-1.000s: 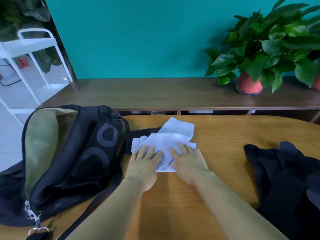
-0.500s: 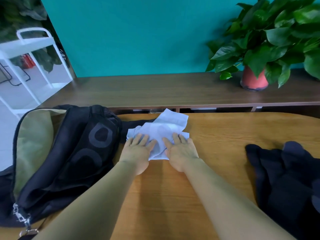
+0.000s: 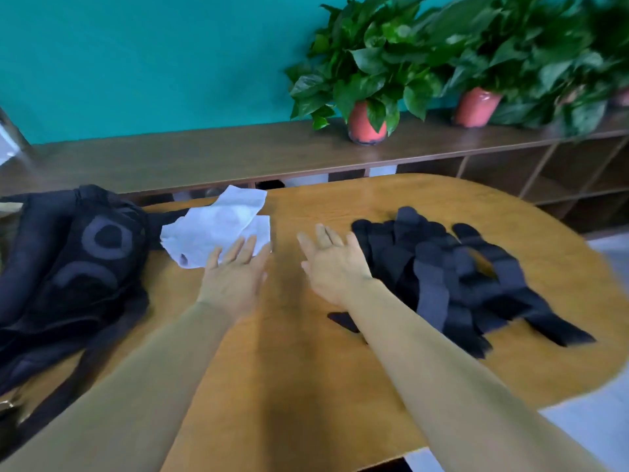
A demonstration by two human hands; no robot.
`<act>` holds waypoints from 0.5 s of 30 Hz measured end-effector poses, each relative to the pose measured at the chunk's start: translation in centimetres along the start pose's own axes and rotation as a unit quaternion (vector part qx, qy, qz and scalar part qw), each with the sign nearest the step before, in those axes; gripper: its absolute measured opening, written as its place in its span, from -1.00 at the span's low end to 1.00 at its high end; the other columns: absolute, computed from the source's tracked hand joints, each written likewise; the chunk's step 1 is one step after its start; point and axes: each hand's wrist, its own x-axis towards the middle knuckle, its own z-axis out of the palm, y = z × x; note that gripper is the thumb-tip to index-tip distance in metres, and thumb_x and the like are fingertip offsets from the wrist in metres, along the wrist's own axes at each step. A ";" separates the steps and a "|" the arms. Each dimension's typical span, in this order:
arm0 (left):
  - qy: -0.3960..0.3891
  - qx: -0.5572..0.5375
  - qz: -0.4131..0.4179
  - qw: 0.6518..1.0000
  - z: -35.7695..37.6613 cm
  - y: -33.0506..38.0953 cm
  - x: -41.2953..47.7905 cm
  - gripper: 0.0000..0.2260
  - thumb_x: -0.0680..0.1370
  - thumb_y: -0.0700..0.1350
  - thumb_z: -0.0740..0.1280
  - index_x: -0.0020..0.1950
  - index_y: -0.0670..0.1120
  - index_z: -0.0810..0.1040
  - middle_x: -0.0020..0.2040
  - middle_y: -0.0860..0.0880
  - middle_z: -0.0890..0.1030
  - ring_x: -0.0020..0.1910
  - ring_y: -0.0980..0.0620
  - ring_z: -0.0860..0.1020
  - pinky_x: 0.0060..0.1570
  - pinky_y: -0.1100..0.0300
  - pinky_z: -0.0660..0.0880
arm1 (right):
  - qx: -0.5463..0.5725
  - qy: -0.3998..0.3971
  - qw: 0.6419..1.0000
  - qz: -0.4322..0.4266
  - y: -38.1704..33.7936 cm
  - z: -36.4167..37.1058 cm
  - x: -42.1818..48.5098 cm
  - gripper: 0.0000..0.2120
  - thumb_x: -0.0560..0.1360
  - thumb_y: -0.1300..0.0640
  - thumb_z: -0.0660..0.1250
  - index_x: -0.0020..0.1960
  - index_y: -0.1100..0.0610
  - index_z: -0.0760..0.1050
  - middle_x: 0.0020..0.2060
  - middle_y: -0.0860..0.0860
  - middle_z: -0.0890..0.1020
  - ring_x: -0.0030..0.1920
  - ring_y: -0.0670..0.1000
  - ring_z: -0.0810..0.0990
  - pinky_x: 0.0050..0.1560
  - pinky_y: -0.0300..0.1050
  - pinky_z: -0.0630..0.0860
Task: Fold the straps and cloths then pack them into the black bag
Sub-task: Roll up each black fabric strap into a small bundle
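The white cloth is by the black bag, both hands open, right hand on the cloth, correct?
Not quite. The head view shows the left hand, not the right, on the white cloth; the right hand is over the bare table. The cloth is by the black bag and both hands are open.

On the table (image 3: pixel 292 376) before us, the bag (image 3: pixel 78 260) lies left, the cloth (image 3: pixel 218 229) just right of it; the straps (image 3: pixel 452 267) lie heaped at right; behind, a shelf (image 3: pixel 204 155) carries potted plants (image 3: pixel 366 126) (two pots side by side).
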 end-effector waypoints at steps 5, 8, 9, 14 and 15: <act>0.017 -0.029 0.076 0.997 -1.1 5.8 -2.3 -0.56 0.67 0.08 0.01 0.55 0.09 0.07 0.58 -0.01 0.03 0.54 0.04 0.03 0.46 -0.04 -0.14 | 0.002 0.009 0.995 0.096 5.3 1.3 -7.1 -0.48 0.65 -0.01 -0.07 0.54 0.09 -0.13 0.53 0.17 -0.05 0.52 0.14 -0.07 0.46 0.13 -0.01; 0.022 -0.033 0.138 0.990 -1.7 8.3 -3.3 -0.57 0.65 0.13 0.04 0.52 0.12 0.15 0.58 0.01 0.06 0.53 0.07 0.05 0.46 -0.06 -0.16 | 0.002 0.001 0.991 0.133 6.9 2.4 -10.4 -0.48 0.65 0.00 -0.07 0.55 0.10 -0.11 0.53 0.18 -0.04 0.52 0.13 -0.07 0.46 0.11 0.00; 0.017 -0.030 0.160 0.987 -1.8 8.8 -3.7 -0.56 0.63 0.15 0.06 0.51 0.12 0.18 0.58 0.02 0.06 0.53 0.08 0.04 0.46 -0.07 -0.18 | 0.000 -0.001 0.991 0.137 7.1 2.7 -11.2 -0.49 0.65 0.00 -0.07 0.55 0.11 -0.10 0.53 0.18 -0.03 0.52 0.13 -0.06 0.46 0.11 0.00; -0.001 0.009 0.208 0.978 -1.3 10.1 -4.9 -0.58 0.56 0.08 0.20 0.44 0.14 0.35 0.57 0.00 0.09 0.54 0.09 0.00 0.43 -0.12 -0.32 | -0.006 0.007 0.995 0.104 6.6 3.2 -12.8 -0.52 0.64 0.03 -0.03 0.52 0.14 0.07 0.52 0.15 0.08 0.52 0.11 -0.03 0.46 0.12 -0.02; 0.012 0.014 0.212 0.977 -1.1 10.3 -4.9 -0.65 0.60 0.03 0.20 0.39 0.15 0.42 0.56 0.01 0.14 0.54 0.08 0.02 0.40 -0.11 -0.36 | -0.015 -0.002 0.995 0.099 6.3 3.2 -12.9 -0.54 0.64 0.02 -0.03 0.50 0.15 0.13 0.51 0.15 0.09 0.52 0.11 -0.05 0.46 0.14 -0.03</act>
